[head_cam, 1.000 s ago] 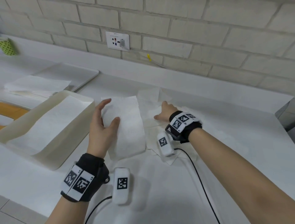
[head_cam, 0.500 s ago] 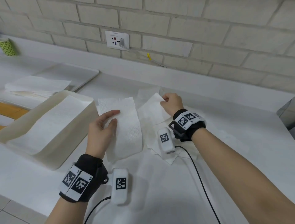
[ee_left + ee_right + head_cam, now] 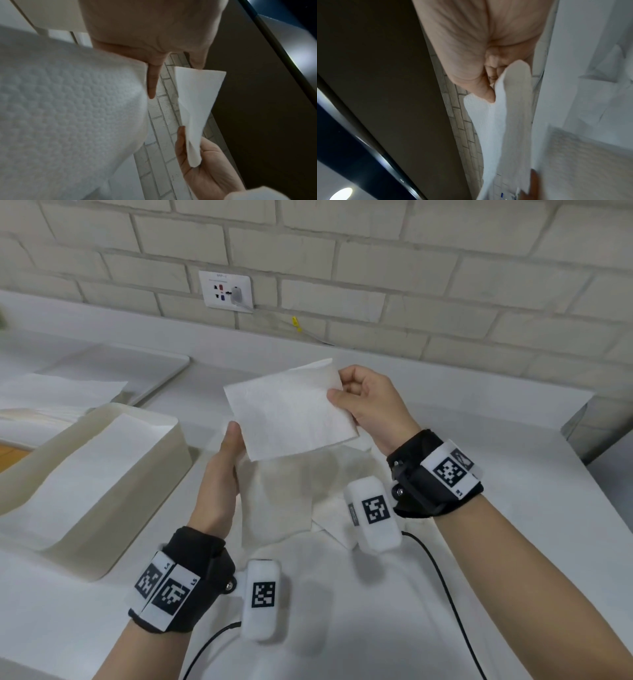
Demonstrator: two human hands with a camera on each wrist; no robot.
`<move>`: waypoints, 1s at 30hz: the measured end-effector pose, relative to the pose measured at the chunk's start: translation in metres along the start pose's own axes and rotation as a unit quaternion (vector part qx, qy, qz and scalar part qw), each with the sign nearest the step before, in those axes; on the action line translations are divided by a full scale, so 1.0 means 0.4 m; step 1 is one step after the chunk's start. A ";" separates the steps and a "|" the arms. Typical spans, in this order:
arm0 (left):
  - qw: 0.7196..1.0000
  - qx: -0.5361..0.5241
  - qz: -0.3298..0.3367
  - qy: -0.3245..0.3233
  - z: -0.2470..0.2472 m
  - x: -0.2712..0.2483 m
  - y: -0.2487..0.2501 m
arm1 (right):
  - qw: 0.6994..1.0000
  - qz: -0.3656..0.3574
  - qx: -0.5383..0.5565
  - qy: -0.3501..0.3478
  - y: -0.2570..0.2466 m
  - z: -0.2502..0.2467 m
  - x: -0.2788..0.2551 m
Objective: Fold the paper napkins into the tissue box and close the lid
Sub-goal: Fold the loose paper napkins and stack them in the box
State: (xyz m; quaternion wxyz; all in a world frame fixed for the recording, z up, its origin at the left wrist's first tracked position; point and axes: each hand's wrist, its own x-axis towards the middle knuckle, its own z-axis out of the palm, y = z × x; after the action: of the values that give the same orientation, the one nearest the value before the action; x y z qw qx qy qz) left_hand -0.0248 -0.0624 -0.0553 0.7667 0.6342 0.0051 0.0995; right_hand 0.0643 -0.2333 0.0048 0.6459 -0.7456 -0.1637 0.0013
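Note:
My right hand point(image 3: 339, 397) pinches the right edge of a white paper napkin point(image 3: 291, 412) and holds it up above the counter. My left hand point(image 3: 233, 446) is at that napkin's lower left corner, its thumb touching the edge. A folded embossed napkin point(image 3: 68, 108) lies across the left palm and hangs below the hand point(image 3: 274, 498). In the left wrist view the raised napkin point(image 3: 197, 101) runs from my thumb to the right hand point(image 3: 205, 169). The right wrist view shows the thumb point(image 3: 479, 81) pressed on the napkin point(image 3: 505, 128). The cream tissue box point(image 3: 144, 518) stands open at the left with napkins point(image 3: 102, 460) inside.
Loose napkins point(image 3: 332, 508) lie on the white counter under my hands. A flat white tray-like piece point(image 3: 161, 368) and a stack of napkins point(image 3: 58, 392) sit behind the box. A brick wall with a socket point(image 3: 226, 290) runs along the back. The counter ends at the right point(image 3: 582, 446).
My right hand has lifted a napkin off the loose pile and brought it up and left. My left hand has raised its folded napkin and met the lifted napkin's corner.

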 end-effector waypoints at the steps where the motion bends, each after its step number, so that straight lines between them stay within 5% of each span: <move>1: 1.000 -0.017 0.009 -0.009 -0.002 -0.002 0.002 | 1.000 -0.005 -0.017 0.008 0.004 0.003 -0.003; 4: 1.000 -0.003 0.019 0.013 -0.007 0.001 -0.001 | 0.998 -0.029 -0.057 0.011 0.014 0.011 -0.014; 10: 0.985 0.097 0.068 0.126 -0.022 0.019 -0.025 | 0.983 -0.090 -0.056 -0.150 0.007 0.011 -0.034; 18: 0.987 0.094 0.073 0.107 -0.003 0.012 -0.023 | 0.935 -0.065 -0.153 -0.312 -0.012 0.039 -0.072; 24: 0.994 0.061 0.084 0.031 0.000 -0.008 -0.016 | 0.928 -0.079 -0.220 -0.290 -0.007 0.066 -0.096; 30: 0.994 0.082 0.062 0.028 0.005 -0.010 -0.022 | 0.929 -0.185 -0.265 -0.182 0.017 0.107 -0.098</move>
State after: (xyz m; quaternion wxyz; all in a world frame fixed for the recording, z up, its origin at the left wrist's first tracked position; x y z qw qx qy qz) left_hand -0.0270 -0.0665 -0.0642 0.7039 0.6910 -0.0047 0.1643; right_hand 0.0198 -0.2026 -0.0169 0.3726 -0.8334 -0.4074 -0.0260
